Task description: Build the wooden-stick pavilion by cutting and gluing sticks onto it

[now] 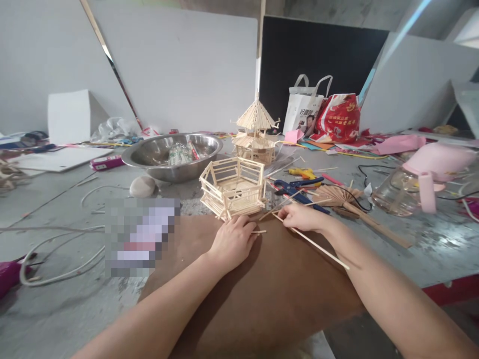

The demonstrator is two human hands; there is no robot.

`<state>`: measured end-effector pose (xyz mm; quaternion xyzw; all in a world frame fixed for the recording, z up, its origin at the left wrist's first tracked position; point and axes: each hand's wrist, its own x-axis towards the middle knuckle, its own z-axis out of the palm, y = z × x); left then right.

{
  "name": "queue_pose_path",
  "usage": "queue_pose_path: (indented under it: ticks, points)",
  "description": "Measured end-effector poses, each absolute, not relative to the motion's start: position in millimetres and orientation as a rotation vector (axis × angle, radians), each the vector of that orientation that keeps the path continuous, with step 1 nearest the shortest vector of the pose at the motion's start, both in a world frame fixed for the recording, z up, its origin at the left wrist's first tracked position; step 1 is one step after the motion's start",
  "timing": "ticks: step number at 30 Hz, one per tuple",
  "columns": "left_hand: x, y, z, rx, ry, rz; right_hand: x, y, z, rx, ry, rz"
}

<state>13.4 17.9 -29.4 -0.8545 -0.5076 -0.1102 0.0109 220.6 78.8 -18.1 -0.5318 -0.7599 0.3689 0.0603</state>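
My left hand rests on the brown board with its fingers curled down. Short wooden sticks poke out from under its fingertips; the rest of them is hidden. Between the thumb and fingers of my right hand is a long thin wooden stick, slanting down toward my right forearm. Just beyond my left hand stands a six-sided railed frame built of thin sticks. Behind it rises a stick pavilion with a pointed roof.
Blue-handled pliers, a yellow tool and a brown pleated fan lie right of the frame. A metal basin and white stone are left. A pink-lidded jug, bags and white cables surround the work.
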Motion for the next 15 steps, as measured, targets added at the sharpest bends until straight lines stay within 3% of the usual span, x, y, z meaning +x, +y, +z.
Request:
queue_pose_path:
  ticks: [7,15]
  points:
    - [7.6,23.6,-28.4,-2.667,-1.580,-0.367,223.3,72.4,-13.1,-1.086,-1.915,1.997]
    - [7.3,19.2,-25.2,-2.641,-1.620,-0.190,226.4,74.4,-19.3,-0.572,-1.415,2.015]
